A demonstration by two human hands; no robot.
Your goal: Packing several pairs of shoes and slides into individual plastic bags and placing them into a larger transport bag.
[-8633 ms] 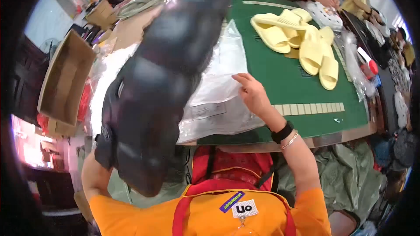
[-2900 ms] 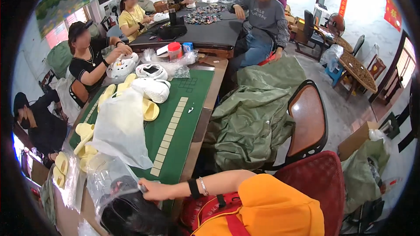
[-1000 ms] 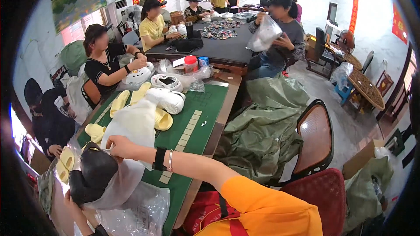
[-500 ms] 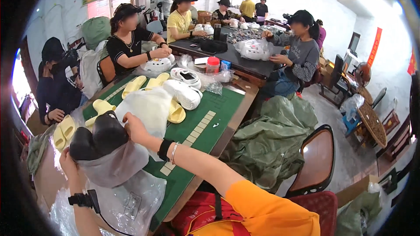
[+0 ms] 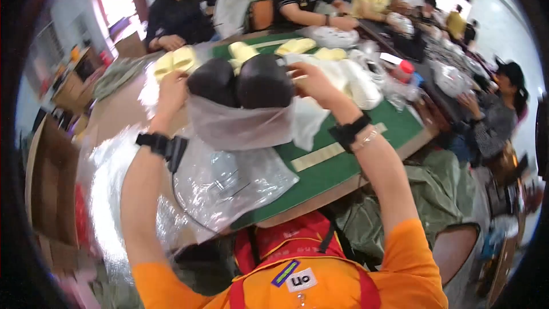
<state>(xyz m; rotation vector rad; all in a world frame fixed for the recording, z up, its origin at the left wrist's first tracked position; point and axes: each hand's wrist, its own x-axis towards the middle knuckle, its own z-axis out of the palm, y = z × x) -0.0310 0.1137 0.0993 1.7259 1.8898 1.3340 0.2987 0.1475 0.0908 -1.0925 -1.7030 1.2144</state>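
- Head view: two black shoes sit side by side in one cloudy bag, over the middle of the table; their rounded ends poke out of its mouth.
- The bag covers the lower part of both shoes; whether its underside touches the table cannot be told.
- Left hand: fingers partly bent, grasping the outer side of the left shoe.
- Right hand: half open, fingers curled toward the right shoe, tips just beside it; blurred, so I cannot tell if they pinch the bag.
- One clear bag lies flat and wrinkled, nearer the person, partly over the green mat.
- One white sheet lies under the right hand.
- At least five yellow slippers lie beyond the shoes, two of them paired at the far left; the shoes hide part of the row.
- Two white shoes stand right of the right hand, near one red-lidded jar.
- The right wrist, with its black band, crosses above a pale strip on the mat.
- One open cardboard box stands left of the table.
- Several co-workers sit along the far and right sides.
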